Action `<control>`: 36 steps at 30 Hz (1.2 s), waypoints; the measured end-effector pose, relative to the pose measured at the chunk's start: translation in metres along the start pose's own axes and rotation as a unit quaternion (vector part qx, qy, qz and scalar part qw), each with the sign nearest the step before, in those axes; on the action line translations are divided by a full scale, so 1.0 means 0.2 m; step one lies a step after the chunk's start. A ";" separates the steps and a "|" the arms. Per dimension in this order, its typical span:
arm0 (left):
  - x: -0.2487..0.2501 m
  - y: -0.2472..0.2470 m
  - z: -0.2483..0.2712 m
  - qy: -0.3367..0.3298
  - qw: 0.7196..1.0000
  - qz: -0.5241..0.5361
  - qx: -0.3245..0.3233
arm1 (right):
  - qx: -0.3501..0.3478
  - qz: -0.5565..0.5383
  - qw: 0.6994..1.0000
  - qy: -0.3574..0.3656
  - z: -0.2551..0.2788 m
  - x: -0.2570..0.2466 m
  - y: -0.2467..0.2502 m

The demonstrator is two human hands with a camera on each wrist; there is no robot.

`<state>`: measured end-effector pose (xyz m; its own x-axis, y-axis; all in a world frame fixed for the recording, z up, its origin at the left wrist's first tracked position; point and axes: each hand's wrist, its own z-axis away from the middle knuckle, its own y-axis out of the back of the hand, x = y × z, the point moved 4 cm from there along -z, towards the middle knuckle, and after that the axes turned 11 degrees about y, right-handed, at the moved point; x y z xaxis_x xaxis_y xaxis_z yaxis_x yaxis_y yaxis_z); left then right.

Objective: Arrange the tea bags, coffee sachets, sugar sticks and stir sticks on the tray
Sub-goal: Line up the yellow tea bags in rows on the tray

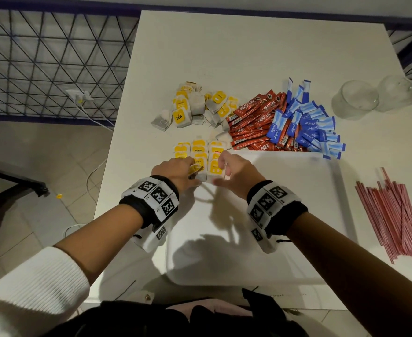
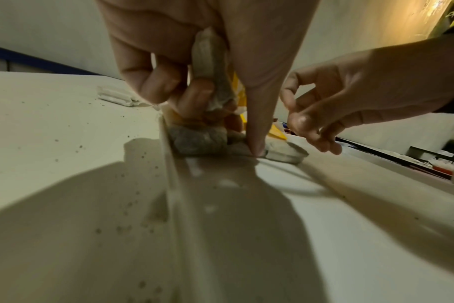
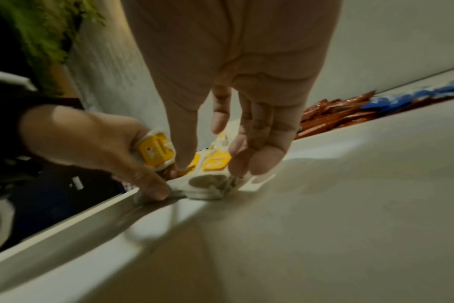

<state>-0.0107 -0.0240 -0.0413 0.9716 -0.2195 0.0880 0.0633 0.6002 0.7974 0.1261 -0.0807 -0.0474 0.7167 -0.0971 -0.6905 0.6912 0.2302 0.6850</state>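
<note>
Rows of yellow-tagged tea bags lie in the far left corner of the white tray. My left hand grips a tea bag in its curled fingers, thumb tip pressing down on a bag at the tray's rim. My right hand hangs over the rows with relaxed fingers either side of a tea bag, holding nothing. Behind the tray lie a loose tea bag pile, red coffee sachets and blue sugar sticks. Red stir sticks lie right of the tray.
Two clear glasses stand at the table's far right. The table's left edge runs close to my left hand, with tiled floor and a white cable below. Most of the tray floor is bare.
</note>
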 end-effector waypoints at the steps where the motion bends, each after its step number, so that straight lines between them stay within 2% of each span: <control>1: 0.00 0.00 0.00 -0.003 1.000 -0.001 0.000 | -0.017 0.026 0.999 0.015 0.01 -0.01 -0.02; 5: 0.01 0.01 0.00 -0.017 1.000 -0.002 0.006 | -0.008 0.093 0.994 0.049 0.00 -0.02 -0.08; 12: 0.00 0.01 -0.01 -0.024 1.000 0.003 -0.003 | 0.011 0.107 0.994 0.034 -0.03 -0.01 -0.07; 15: -0.02 0.02 -0.01 -0.028 0.998 0.046 -0.011 | 0.012 0.099 0.994 0.039 -0.03 -0.01 -0.08; 18: -0.04 0.02 0.00 -0.041 0.990 0.135 -0.023 | 0.021 0.084 0.996 0.038 -0.02 -0.01 -0.07; 21: -0.09 0.00 -0.01 -0.051 0.957 0.275 -0.077 | 0.034 0.064 0.997 0.040 0.00 -0.02 -0.04; 24: -0.10 0.01 0.01 -0.068 0.887 0.434 -0.146 | 0.082 0.008 0.996 0.024 0.01 -0.04 0.02; 27: -0.08 0.02 0.05 -0.077 0.841 0.502 -0.188 | 0.095 -0.149 0.984 -0.014 0.01 -0.08 0.05; 29: -0.08 0.03 0.07 -0.095 0.827 0.515 -0.204 | 0.070 -0.251 0.965 -0.028 0.01 -0.13 0.05; 30: -0.07 0.03 0.07 -0.102 0.821 0.522 -0.207 | 0.062 -0.267 0.961 -0.026 0.01 -0.14 0.05; 34: -0.09 0.03 0.07 -0.108 0.835 0.511 -0.173 | 0.060 -0.238 0.969 -0.009 -0.02 -0.20 0.05; 36: -0.12 0.02 0.07 -0.094 0.857 0.486 -0.143 | 0.061 -0.232 0.971 -0.017 -0.04 -0.20 0.03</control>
<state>-0.0363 -0.0270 -0.0329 0.5452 0.3860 0.7441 -0.6753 0.7282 0.1171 0.1005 -0.0687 -0.0176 0.3261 -0.1958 -0.9248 0.9449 0.0377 0.3252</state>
